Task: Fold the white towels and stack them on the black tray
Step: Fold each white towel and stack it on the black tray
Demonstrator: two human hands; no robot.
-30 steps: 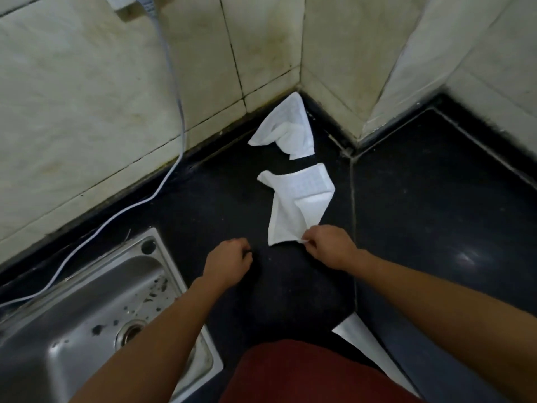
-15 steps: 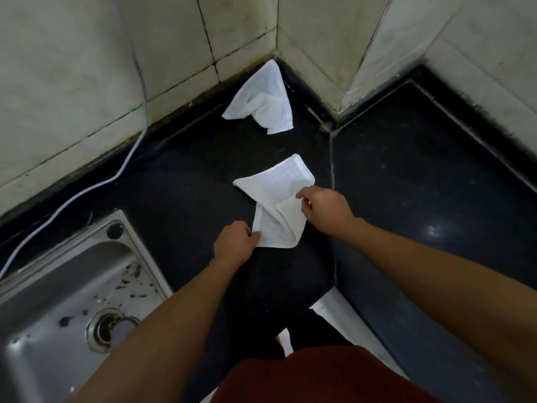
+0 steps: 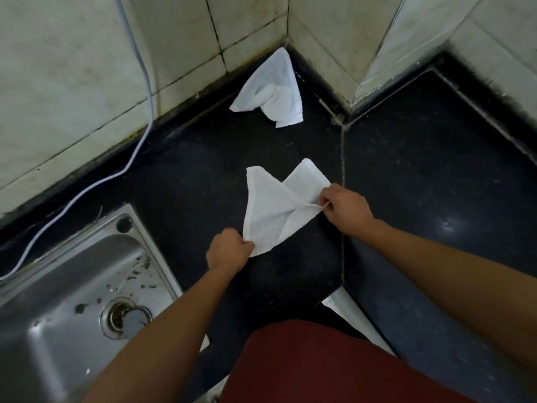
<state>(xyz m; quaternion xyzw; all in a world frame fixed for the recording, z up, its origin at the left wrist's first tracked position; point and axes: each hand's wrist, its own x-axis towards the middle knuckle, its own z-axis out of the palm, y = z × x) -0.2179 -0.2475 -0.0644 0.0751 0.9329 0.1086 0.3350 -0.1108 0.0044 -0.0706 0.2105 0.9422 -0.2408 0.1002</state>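
Pinching its corners, the left hand and right hand held a white towel over the black bench. The step looked like spreading it; next it needed laying flat to fold.

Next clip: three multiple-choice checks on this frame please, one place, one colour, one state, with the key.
1. Where does the crumpled towel lie? A. in the sink B. at the wall corner C. on the red cloth
2. What colour is the counter? A. black B. green C. yellow
3. Who holds the near towel? A. nobody B. one grip C. both grips
Key: B, it rests at the wall corner; A, the surface looks black; C, left grip and right grip each pinch an edge.
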